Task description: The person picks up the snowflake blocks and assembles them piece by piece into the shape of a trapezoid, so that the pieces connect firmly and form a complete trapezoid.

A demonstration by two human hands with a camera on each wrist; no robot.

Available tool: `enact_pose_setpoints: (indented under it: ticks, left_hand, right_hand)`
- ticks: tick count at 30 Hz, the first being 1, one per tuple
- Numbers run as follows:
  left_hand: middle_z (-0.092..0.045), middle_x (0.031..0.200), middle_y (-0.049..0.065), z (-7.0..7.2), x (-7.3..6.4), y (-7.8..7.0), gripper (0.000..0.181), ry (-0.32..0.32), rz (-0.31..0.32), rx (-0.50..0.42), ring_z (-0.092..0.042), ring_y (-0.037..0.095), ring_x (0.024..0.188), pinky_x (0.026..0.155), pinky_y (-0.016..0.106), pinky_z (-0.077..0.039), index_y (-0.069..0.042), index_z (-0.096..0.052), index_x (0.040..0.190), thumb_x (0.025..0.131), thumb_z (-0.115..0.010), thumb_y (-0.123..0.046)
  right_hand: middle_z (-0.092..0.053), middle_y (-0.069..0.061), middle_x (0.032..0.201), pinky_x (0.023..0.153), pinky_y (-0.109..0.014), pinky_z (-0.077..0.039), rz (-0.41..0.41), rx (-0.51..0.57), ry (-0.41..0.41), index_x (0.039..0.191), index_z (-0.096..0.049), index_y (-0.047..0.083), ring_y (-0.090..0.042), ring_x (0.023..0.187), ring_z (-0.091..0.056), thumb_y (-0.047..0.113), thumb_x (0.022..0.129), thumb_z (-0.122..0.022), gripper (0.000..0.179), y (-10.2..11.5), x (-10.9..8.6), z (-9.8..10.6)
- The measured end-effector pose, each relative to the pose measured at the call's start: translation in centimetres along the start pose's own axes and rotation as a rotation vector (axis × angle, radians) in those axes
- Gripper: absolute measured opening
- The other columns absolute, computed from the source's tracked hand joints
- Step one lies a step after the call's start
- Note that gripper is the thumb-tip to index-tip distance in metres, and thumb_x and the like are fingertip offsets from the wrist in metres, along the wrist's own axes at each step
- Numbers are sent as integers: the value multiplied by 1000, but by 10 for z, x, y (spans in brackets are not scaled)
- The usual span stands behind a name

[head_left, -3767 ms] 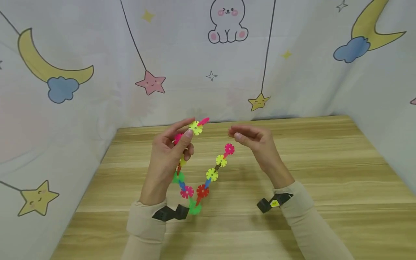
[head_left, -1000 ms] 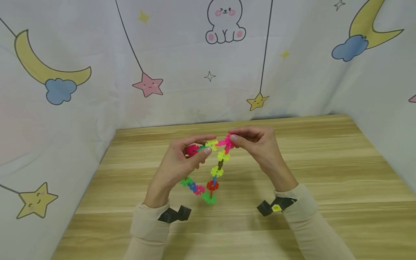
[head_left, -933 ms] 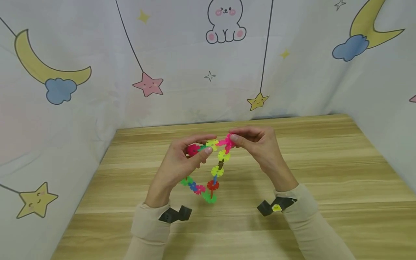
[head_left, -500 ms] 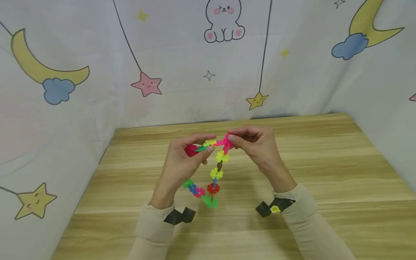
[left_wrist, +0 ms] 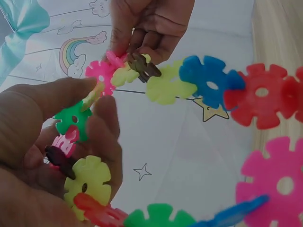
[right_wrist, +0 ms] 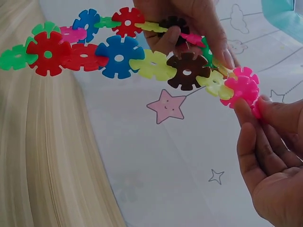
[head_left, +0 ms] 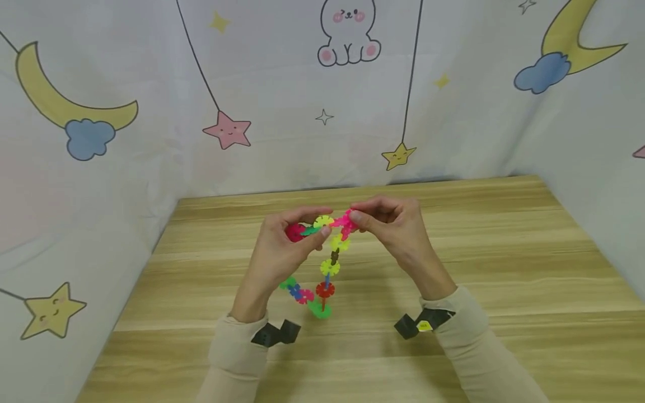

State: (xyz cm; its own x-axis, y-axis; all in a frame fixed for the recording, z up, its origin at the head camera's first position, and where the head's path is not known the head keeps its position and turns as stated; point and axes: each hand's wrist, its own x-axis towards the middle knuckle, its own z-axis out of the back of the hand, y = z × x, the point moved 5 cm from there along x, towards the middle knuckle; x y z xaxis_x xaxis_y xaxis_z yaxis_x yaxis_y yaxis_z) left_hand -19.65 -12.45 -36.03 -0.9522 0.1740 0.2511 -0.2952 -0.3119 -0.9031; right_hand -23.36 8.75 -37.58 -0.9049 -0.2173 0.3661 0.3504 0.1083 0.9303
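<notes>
A chain of slotted plastic snowflake discs, in pink, yellow, green, blue, red and brown, hangs in a loop between both hands. My left hand (head_left: 282, 240) pinches a yellow disc (head_left: 322, 221) between thumb and fingers, and part of the chain passes behind its palm. My right hand (head_left: 398, 226) pinches pink discs (right_wrist: 242, 87) where the two ends of the chain meet. Down from there run yellow, brown, blue and red discs to a green disc (head_left: 321, 309) at the bottom. In the left wrist view, a large pink disc (left_wrist: 258, 189) lies close to the camera.
A wood-grain table (head_left: 504, 268) lies beneath the hands. Behind and beside it hangs a white cloth (head_left: 282, 73) printed with moons, stars and a bear. Each wrist carries a small black camera (head_left: 277, 334) over a beige sleeve.
Earlier my right hand was apart from the chain and its ends were separate. Since then the left hand has moved right, the ends have met and the right hand has gripped the pink discs.
</notes>
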Motion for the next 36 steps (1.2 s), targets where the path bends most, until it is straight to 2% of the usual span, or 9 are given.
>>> enact_pose_setpoints:
  ticks: [3, 6, 8, 10, 13, 17, 25, 30, 36]
  left_hand:
    - [-74, 127, 2, 7, -2, 1, 44, 4, 23, 54, -63, 19, 69, 60, 22, -53, -29, -73, 138, 96, -83, -22]
    - [-72, 134, -3, 17, -3, 2, 51, 6, 31, 89, -70, 18, 92, 80, 28, -60, -34, -67, 145, 97, -83, -25]
    - [-71, 137, -1, 24, -3, 5, 54, 13, 23, 101, -71, 20, 113, 93, 31, -60, -31, -64, 149, 98, -81, -24]
    - [-68, 142, 0, 29, -5, 10, 54, 28, 27, 99, -68, 23, 125, 98, 32, -61, -28, -62, 151, 100, -78, -21]
    - [-68, 145, 5, 34, -8, 17, 53, 44, 43, 78, -70, 26, 124, 94, 24, -61, -23, -61, 152, 102, -75, -15]
    - [-69, 141, 10, 38, -10, 20, 53, 31, 75, 47, -78, 27, 113, 87, 21, -62, -21, -60, 153, 103, -73, -10]
    - [-70, 143, 7, 43, -14, 18, 45, -43, 101, 8, -79, 11, 99, 68, 21, -54, -23, -68, 144, 101, -75, -12]
    - [-72, 138, 9, 44, -16, 17, 38, -85, 91, -6, -79, 8, 95, 73, 20, -59, -17, -72, 139, 102, -75, -13]
    - [-73, 134, 11, 43, -13, 15, 34, -101, 64, -3, -80, 8, 96, 83, 20, -62, -13, -74, 137, 102, -74, -11]
  right_hand:
    - [-83, 4, 95, 77, -29, -68, -10, -12, -19, 112, -77, -9, -15, 78, -79, 6, 95, -81, 23, -1, 0, 2]
    - [-83, 6, 96, 78, -28, -68, -29, -12, -58, 114, -76, -8, -12, 77, -77, 6, 97, -80, 23, -2, 0, 7]
    - [-82, 7, 96, 78, -27, -67, -40, 6, -88, 115, -75, -7, -13, 77, -77, 4, 98, -78, 21, -4, 0, 13]
    - [-82, 6, 95, 78, -27, -67, -52, 51, -113, 113, -75, -5, -13, 77, -77, 3, 98, -76, 16, -7, -1, 18]
    - [-83, 5, 94, 77, -27, -68, -65, 130, -142, 107, -77, 3, -13, 77, -79, -1, 99, -73, 10, -14, -5, 25]
    - [-83, 4, 92, 75, -24, -67, -92, 218, -174, 101, -77, 12, -8, 76, -79, -4, 101, -69, 18, -21, -11, 33]
    - [-82, 4, 91, 75, -23, -67, -106, 257, -186, 99, -76, 12, -8, 76, -79, -6, 102, -67, 20, -20, -16, 37]
    - [-82, 3, 91, 76, -24, -67, -122, 248, -173, 99, -76, 12, -8, 77, -79, -6, 102, -66, 20, -22, -16, 35]
    - [-82, 4, 90, 75, -25, -68, -138, 220, -172, 100, -75, 13, -8, 76, -79, -5, 102, -67, 19, -25, -18, 39]
